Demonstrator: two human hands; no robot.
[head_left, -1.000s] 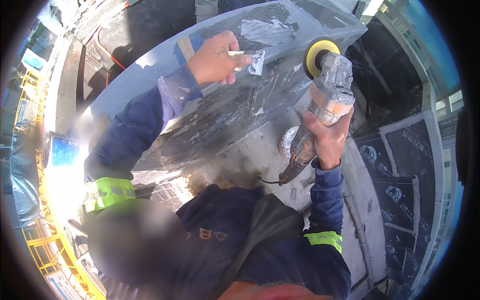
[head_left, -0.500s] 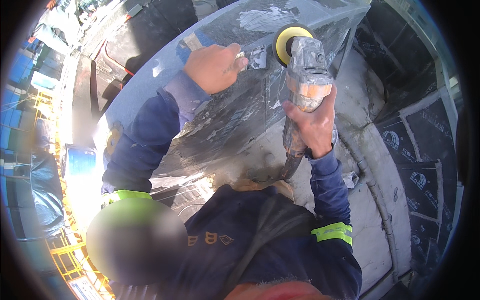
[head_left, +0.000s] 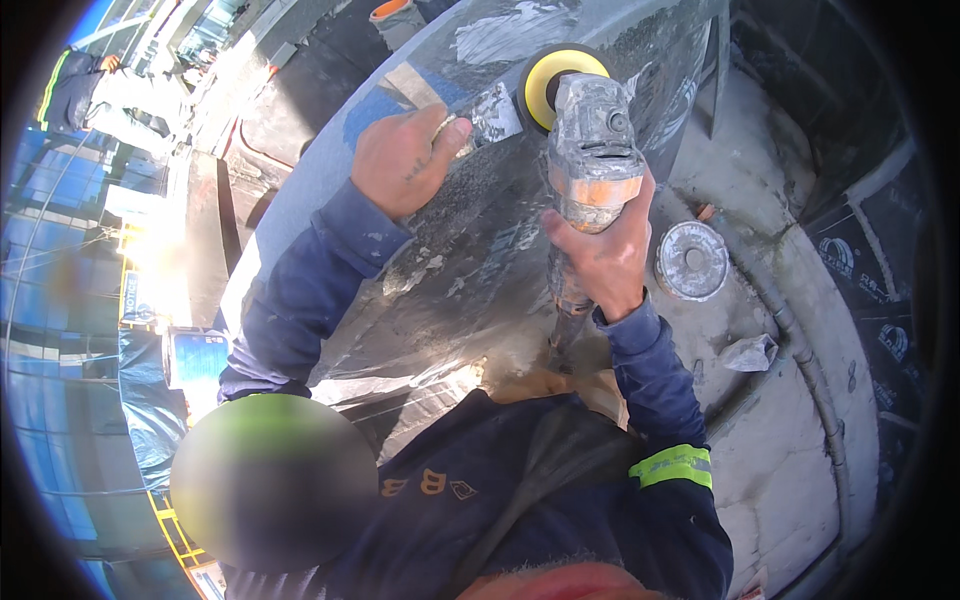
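Head view, looking down over the person's own dark blue sleeves. The right hand (head_left: 600,250) is wrapped around the body of a dusty grey handheld angle grinder with a round yellow backing pad (head_left: 585,130). The tool's long axis runs away from the person, with the pad at the far end, against a large curved grey stone slab (head_left: 480,290). The left hand (head_left: 400,160) lies to the pad's left and close to it, fingers pinching a small flat grey scrap (head_left: 495,110) against the slab. A round grey metal disc (head_left: 692,262) lies on the concrete floor (head_left: 790,440) to the right. The grinder's cord and the pad's contact face are hidden.
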